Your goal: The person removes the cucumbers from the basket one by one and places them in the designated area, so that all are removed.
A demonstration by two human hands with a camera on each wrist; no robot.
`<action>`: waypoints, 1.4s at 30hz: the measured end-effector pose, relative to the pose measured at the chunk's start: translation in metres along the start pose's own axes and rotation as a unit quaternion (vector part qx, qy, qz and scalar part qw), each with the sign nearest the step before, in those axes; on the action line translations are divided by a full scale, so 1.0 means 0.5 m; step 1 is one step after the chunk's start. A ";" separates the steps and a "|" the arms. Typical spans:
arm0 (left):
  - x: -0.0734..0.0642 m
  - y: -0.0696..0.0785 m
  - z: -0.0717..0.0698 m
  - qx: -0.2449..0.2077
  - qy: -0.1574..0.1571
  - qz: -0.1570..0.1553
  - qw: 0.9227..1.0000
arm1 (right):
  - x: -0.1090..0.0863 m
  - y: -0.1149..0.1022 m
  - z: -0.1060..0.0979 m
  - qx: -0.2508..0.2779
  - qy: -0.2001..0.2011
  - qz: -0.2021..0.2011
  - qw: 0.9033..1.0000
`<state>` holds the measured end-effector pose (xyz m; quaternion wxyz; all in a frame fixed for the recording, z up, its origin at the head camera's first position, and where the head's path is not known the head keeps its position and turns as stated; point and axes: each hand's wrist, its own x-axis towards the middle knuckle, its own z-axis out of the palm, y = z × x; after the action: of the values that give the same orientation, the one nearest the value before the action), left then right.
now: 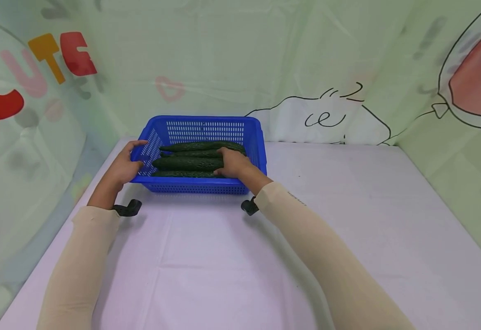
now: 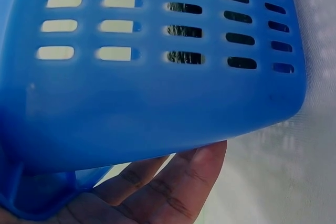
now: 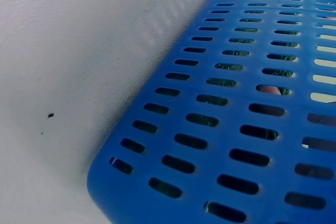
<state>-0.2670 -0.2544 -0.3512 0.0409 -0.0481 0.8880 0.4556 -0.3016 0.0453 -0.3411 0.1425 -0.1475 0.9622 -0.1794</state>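
Cucumbers point(image 1: 187, 163) lie side by side in my blue plastic basket point(image 1: 191, 180), at least four of them, stretched lengthwise along its floor, dark green and bumpy. The basket stands upright on the pale table point(image 1: 215, 256), close to the far edge, where a printed sheet point(image 1: 224, 59) hangs behind it. My left hand point(image 1: 126, 165) holds the basket at its left end: thumb and forefinger are spread wide apart over the rim, and the left wrist view shows other fingers lying against the outside of the end wall. My right hand point(image 1: 235, 163) is down inside the basket, near its right end, gripping across the thick cucumber second from the front, with my thumb on its near side and my fingers on the far side. I cannot tell how far the fingertips reach beneath it, since the other cucumbers and my own hand hide them. One cucumber lies against the front wall, partly behind the rim; another lies farthest back. Dark green shows through the slots point(image 3: 177, 76) in the front wall.
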 end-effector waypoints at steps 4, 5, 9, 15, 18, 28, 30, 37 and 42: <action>0.000 0.000 0.002 -0.001 0.001 -0.001 1.000 | 0.001 0.000 0.002 0.005 0.000 -0.008 1.000; 0.000 0.000 0.002 -0.001 0.001 -0.001 1.000 | 0.000 0.000 0.002 0.007 0.001 -0.009 1.000; -0.001 0.000 0.003 -0.002 0.001 0.002 1.000 | -0.001 0.000 0.003 0.005 0.005 -0.016 1.000; -0.001 0.000 0.003 -0.002 0.000 0.007 1.000 | -0.005 -0.002 0.001 0.003 0.013 -0.025 1.000; -0.001 -0.001 0.004 -0.002 0.002 0.009 1.000 | -0.008 -0.002 0.001 0.004 0.017 -0.029 0.999; -0.003 0.000 0.003 -0.004 0.001 0.009 1.000 | -0.013 -0.001 0.001 0.027 0.042 -0.054 0.997; -0.003 0.000 0.003 -0.005 0.000 0.008 1.000 | -0.014 -0.001 0.000 0.028 0.047 -0.059 0.997; -0.005 0.001 0.001 -0.005 0.002 0.010 1.000 | -0.012 -0.001 -0.001 0.036 0.055 -0.066 0.996; -0.006 0.001 0.001 -0.005 0.004 0.010 1.000 | -0.012 -0.001 -0.001 0.031 0.059 -0.067 0.996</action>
<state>-0.2640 -0.2533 -0.3507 0.0328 -0.0412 0.8862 0.4604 -0.2962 0.0471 -0.3391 0.0781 -0.1959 0.9508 -0.2268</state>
